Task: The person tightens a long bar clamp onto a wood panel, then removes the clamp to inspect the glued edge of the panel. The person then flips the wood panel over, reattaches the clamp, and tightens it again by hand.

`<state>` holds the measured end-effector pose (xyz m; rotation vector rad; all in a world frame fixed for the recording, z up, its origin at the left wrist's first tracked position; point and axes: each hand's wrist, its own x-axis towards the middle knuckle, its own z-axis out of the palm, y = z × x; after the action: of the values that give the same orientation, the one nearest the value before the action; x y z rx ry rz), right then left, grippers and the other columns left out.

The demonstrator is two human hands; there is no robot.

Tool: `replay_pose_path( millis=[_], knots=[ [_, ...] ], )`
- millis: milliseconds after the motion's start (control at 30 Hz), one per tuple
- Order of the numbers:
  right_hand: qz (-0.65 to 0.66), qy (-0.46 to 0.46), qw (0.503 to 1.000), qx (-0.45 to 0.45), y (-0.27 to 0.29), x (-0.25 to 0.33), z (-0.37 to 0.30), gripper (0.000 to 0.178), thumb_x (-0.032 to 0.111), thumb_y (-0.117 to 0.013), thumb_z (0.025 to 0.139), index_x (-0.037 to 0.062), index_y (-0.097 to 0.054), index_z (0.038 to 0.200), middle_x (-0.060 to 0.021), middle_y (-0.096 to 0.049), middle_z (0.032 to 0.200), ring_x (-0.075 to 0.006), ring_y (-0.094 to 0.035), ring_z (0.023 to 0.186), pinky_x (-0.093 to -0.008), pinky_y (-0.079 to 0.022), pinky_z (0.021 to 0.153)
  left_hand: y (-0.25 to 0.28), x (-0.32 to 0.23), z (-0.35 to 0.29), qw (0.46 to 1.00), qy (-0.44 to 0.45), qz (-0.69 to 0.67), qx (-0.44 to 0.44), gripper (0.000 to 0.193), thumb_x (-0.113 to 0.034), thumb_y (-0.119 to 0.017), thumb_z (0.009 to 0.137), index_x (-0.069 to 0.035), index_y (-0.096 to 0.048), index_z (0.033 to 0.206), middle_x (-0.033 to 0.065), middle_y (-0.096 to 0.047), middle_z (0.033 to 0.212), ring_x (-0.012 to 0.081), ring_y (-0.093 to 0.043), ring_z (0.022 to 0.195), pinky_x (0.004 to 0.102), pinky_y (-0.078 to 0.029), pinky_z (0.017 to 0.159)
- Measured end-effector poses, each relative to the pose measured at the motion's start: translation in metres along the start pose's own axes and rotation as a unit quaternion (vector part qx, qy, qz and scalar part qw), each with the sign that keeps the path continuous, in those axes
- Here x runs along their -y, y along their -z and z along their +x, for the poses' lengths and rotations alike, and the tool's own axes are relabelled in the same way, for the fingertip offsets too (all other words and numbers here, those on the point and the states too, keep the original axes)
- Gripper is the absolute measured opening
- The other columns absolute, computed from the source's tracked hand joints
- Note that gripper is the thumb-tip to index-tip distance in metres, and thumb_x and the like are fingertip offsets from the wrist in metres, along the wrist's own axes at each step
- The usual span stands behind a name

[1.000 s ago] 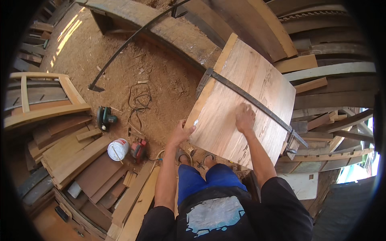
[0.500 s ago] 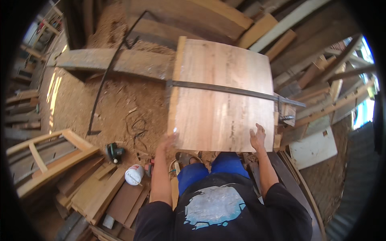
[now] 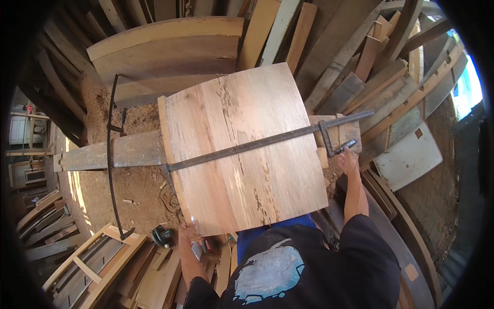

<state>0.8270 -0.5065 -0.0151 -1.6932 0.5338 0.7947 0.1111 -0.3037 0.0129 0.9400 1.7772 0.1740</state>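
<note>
A wide wooden panel (image 3: pixel 211 123) of pale, dark-streaked boards lies tilted across a thick wooden beam (image 3: pixel 136 149). A dark metal bar clamp (image 3: pixel 242 148) spans its top, with its jaw and screw past the right edge. A narrow wood strip (image 3: pixel 172 170) lines the panel's left edge, by the clamp's other end. My left hand (image 3: pixel 188 232) is closed at the near left corner of the panel; its fingers are partly hidden. At the right, my right hand (image 3: pixel 349 162) has its fingers closed round the clamp's screw handle (image 3: pixel 346 147).
A second long bar clamp (image 3: pixel 110 149) leans over the beam at the left. Near it are a wooden frame (image 3: pixel 87 268) and a green power tool (image 3: pixel 161 236). Stacked planks (image 3: pixel 170 51) stand at the back; a white board (image 3: pixel 409 157) lies at the right.
In the view, the panel and its clamp have turned counterclockwise. My right hand has gone from above the panel's near right corner to the clamp's screw handle. My left hand stays at the left corner.
</note>
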Motion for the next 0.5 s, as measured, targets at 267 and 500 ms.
replay_pose_path(
  millis=[267, 500],
  knots=[
    [-0.206, 0.181, 0.961, -0.031, -0.033, -0.073, -0.038, 0.056, 0.047, -0.051, 0.092, -0.0075, -0.054, 0.104, -0.0151, -0.059, 0.095, -0.0253, -0.054, 0.089, -0.0369, -0.042, 0.082, -0.016, -0.033, -0.002, 0.996, 0.081, 0.03, 0.033, 0.017, -0.011, -0.069, 0.083, -0.003, -0.064, 0.098, 0.0027, -0.064, 0.077, 0.0117, -0.058, 0.06, 0.0289, -0.048, 0.05],
    [-0.307, 0.219, 0.925, -0.045, -0.031, -0.086, -0.049, 0.056, 0.042, -0.053, 0.092, -0.0101, -0.048, 0.113, -0.0196, -0.054, 0.109, -0.0254, -0.053, 0.101, -0.0353, -0.041, 0.087, -0.005, -0.012, 0.02, 0.992, 0.02, -0.095, 0.08, 0.022, -0.014, -0.072, 0.082, -0.002, -0.065, 0.099, 0.0001, -0.064, 0.082, 0.0083, -0.056, 0.071, 0.0253, -0.047, 0.063]
  ],
)
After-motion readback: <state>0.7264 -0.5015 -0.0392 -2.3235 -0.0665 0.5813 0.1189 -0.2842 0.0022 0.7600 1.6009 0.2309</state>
